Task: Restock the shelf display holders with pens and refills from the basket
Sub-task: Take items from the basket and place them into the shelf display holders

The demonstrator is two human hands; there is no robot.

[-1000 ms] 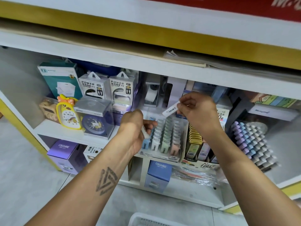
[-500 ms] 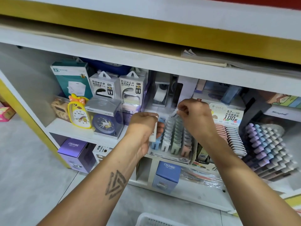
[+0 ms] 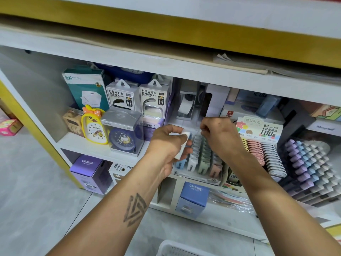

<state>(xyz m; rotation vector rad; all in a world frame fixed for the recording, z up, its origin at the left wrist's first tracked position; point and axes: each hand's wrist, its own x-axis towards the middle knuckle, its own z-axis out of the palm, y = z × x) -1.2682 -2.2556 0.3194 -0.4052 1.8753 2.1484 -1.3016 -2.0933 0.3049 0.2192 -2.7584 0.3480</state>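
Observation:
My left hand (image 3: 167,143) grips a small white refill case (image 3: 182,145), held upright just left of the clear display holder (image 3: 201,163). That holder on the middle shelf carries rows of blue, white, green and pink refill cases. My right hand (image 3: 219,133) pinches something small at the holder's back rows; the item is mostly hidden by my fingers. A white basket (image 3: 177,248) shows at the bottom edge.
Right of the holder stand a lead-refill display (image 3: 262,150) and a rack of pastel pens (image 3: 311,163). To the left sit a yellow clock (image 3: 94,126), a boxed blue clock (image 3: 123,133) and power bank boxes (image 3: 138,97). Purple and blue boxes (image 3: 193,198) fill the lower shelf.
My right hand came down from above the holder, carrying its white case to the back rows. My left hand rose slightly with its case. The view shifted closer.

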